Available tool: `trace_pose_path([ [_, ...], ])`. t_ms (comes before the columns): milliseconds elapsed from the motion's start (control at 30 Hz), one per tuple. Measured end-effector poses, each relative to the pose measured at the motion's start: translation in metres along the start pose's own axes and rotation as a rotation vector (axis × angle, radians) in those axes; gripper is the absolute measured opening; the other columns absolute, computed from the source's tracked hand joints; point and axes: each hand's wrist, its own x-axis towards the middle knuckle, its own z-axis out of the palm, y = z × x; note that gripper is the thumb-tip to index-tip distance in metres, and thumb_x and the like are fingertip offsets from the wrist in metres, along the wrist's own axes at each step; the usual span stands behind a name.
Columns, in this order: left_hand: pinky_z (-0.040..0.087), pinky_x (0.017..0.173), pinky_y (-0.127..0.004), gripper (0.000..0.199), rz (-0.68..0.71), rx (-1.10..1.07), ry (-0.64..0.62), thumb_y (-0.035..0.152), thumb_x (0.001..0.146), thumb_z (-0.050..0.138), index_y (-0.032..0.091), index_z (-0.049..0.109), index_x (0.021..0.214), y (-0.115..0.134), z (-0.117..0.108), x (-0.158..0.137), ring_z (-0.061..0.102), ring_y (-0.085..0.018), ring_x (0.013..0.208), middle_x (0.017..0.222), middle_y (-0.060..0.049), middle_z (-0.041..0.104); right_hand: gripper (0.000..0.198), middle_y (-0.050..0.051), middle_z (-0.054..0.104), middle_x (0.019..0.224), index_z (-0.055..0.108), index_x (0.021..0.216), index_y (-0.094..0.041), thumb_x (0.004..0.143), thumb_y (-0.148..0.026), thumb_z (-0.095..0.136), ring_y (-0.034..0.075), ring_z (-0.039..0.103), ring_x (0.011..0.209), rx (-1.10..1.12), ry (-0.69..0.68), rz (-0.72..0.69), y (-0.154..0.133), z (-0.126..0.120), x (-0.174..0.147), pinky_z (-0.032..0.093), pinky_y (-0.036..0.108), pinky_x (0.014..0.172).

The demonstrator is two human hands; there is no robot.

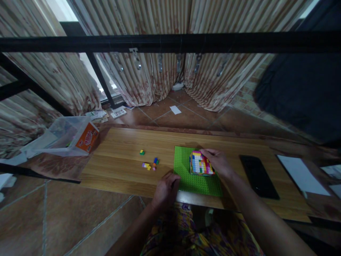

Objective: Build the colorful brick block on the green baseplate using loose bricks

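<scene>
A block of multicoloured toy bricks point(199, 164) stands on the green baseplate point(186, 185), in rows of white, yellow, pink, red and blue. My right hand point(217, 161) reaches in from the right, its fingers closed on the far right corner of the block. Part of the block's right side is hidden behind it. Beside the baseplate's near left edge, my left hand point(167, 187) rests with curled fingers; what they hold, if anything, is hidden. To its left lie loose bricks: a yellow-and-green pair point(142, 152), a yellow-and-purple group point(146, 165) and a blue-and-orange group point(155, 162).
The wooden table point(122, 142) bears a black phone-like slab point(258, 176) on the right. White paper point(303, 174) lies beyond it. A clear plastic bin point(66, 135) with an orange label stands on the left. A black metal bar point(170, 43) crosses ahead, before striped curtains point(157, 78).
</scene>
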Motion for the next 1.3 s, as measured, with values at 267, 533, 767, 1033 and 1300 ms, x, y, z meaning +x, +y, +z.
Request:
trace_pose_path([
  [267,0.046,0.074,-0.025,0.02,-0.012,0.0,0.012,0.024,0.092,0.045,0.02,0.064,0.09,-0.001,0.003,0.001,0.061,-0.014,0.082,0.085,-0.004,0.063,0.052,0.005,0.073,0.078,0.075,0.089,-0.016,0.07,-0.063,0.064,0.02,0.065,0.065,-0.039,0.045,-0.049,0.005,0.003,-0.001,0.05,0.028,0.057],
  [533,0.049,0.073,-0.025,0.018,-0.013,-0.077,0.113,0.023,0.091,0.045,0.02,0.063,0.093,0.007,-0.014,-0.005,0.062,-0.014,0.08,0.084,-0.004,0.065,0.044,0.005,0.074,0.082,0.074,0.091,-0.02,0.08,-0.058,0.056,0.022,0.067,0.073,-0.216,0.015,-0.105,0.004,-0.005,-0.005,0.051,0.032,0.066],
  [767,0.05,0.086,-0.034,0.023,-0.172,0.213,0.453,0.019,0.085,0.051,0.02,0.058,0.107,-0.022,-0.064,-0.014,0.061,-0.02,0.096,0.102,-0.008,0.064,0.03,0.008,0.07,0.098,0.07,0.095,-0.022,0.089,-0.043,0.048,0.024,0.063,0.094,-0.442,0.235,-0.525,-0.037,0.024,-0.037,0.046,0.038,0.088],
  [1033,0.044,0.095,-0.042,0.05,-0.12,0.405,0.363,0.009,0.075,0.051,0.015,0.05,0.125,-0.045,-0.079,-0.005,0.057,-0.024,0.106,0.113,-0.011,0.063,0.026,0.007,0.066,0.102,0.066,0.104,-0.022,0.087,-0.013,0.049,0.021,0.059,0.098,-0.549,-0.257,-0.65,-0.036,0.123,-0.049,0.045,0.035,0.09],
  [1300,0.045,0.091,-0.039,0.049,-0.095,0.323,0.374,0.004,0.077,0.044,0.02,0.054,0.122,-0.051,-0.078,-0.003,0.06,-0.02,0.099,0.107,-0.006,0.068,0.041,0.006,0.059,0.101,0.067,0.106,-0.023,0.083,0.0,0.043,0.02,0.054,0.099,-0.722,-0.427,-0.768,-0.03,0.156,-0.013,0.042,0.032,0.09],
])
